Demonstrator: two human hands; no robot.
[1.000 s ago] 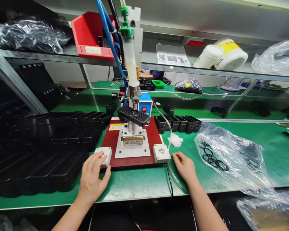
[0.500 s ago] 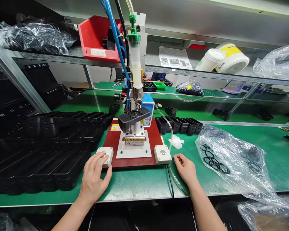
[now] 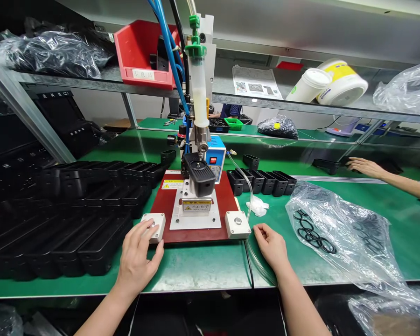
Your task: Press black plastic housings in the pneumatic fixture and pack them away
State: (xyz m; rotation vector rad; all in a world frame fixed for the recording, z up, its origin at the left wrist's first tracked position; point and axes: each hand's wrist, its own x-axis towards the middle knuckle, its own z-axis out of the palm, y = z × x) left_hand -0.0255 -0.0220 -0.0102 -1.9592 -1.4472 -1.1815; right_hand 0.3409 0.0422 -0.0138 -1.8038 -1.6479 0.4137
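Note:
My left hand (image 3: 136,261) lies flat with spread fingers on the left white button box (image 3: 153,227) at the front of a red base plate (image 3: 164,205). My right hand (image 3: 271,245) rests on the green bench just right of the other white button box (image 3: 236,224), fingers loosely curled, holding nothing. A black plastic housing (image 3: 199,173) sits on the machine's fixture under a dispensing nozzle (image 3: 203,148) fed by a white syringe (image 3: 199,98).
Rows of black housings (image 3: 66,219) fill the left bench. Several more housings (image 3: 262,181) stand behind the machine to the right. A clear bag of black rubber rings (image 3: 339,233) lies at right. Another person's hand (image 3: 362,165) reaches in at far right. A red bin (image 3: 143,51) sits on the shelf.
The black housing on the fixture has turned from lying crosswise to pointing toward me. Another person's hand has come into view at far right. My hands stayed in place.

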